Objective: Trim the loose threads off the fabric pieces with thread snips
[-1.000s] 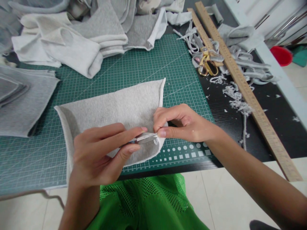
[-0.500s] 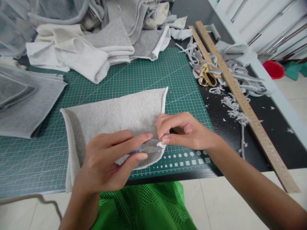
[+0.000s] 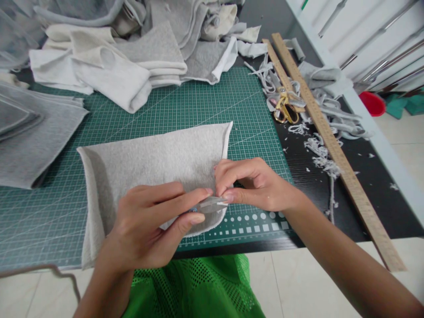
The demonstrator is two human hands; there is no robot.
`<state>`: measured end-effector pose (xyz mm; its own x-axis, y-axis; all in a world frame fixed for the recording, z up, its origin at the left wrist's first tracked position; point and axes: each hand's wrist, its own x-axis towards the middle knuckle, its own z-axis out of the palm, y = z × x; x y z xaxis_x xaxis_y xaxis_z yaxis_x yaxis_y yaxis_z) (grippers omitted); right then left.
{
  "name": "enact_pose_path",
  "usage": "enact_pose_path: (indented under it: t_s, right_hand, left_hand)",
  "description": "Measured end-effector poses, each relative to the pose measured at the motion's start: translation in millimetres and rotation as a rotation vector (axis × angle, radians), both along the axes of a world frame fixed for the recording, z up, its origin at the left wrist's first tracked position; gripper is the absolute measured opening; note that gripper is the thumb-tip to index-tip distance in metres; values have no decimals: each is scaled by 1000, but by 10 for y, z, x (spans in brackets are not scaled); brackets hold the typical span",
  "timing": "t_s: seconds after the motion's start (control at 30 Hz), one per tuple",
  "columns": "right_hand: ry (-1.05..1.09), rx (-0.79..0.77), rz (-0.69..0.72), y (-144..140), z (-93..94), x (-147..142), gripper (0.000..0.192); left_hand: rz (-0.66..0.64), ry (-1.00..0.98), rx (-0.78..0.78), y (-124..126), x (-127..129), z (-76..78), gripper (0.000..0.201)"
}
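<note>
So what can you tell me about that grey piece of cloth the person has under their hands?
The grey cloth piece looks like soft, fleecy knit fabric in pale heather grey. It lies mostly flat on the green cutting mat, wider than deep, with its left and right edges curling up. Its near edge reaches the front of the mat. The left hand holds a small metal snipper at the cloth's near right corner, while the right hand pinches the fabric there.

Gold scissors (image 3: 285,110) beside wooden rulers (image 3: 334,148) — fabric pile (image 3: 132,62) behind.
</note>
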<state>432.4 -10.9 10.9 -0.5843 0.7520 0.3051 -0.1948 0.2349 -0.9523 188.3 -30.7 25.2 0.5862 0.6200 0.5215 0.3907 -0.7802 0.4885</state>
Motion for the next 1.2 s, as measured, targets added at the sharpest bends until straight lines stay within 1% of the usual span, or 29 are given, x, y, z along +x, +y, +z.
enact_pose_path:
  t_s: [0.33,0.6,0.83,1.1,1.2]
  right_hand:
    - [6,1,-2,-3,4,2,4]
    - [12,28,-5,-5,-10,-11,5]
    - [-21,31,-18,-8,-18,-18,5]
    - [-19,23,-28,-8,-13,-12,5]
    - [-16,16,-33,-8,-13,-4,5]
  left_hand:
    - [-48,-13,-35,18,13,34,24]
    - [-85,-38,-207,23,18,68,22]
    - [-117,-44,-273,38,7,90,20]
    - [-87,-58,-318,46,-4,87,23]
    - [-60,-78,-298,45,-49,87,23]
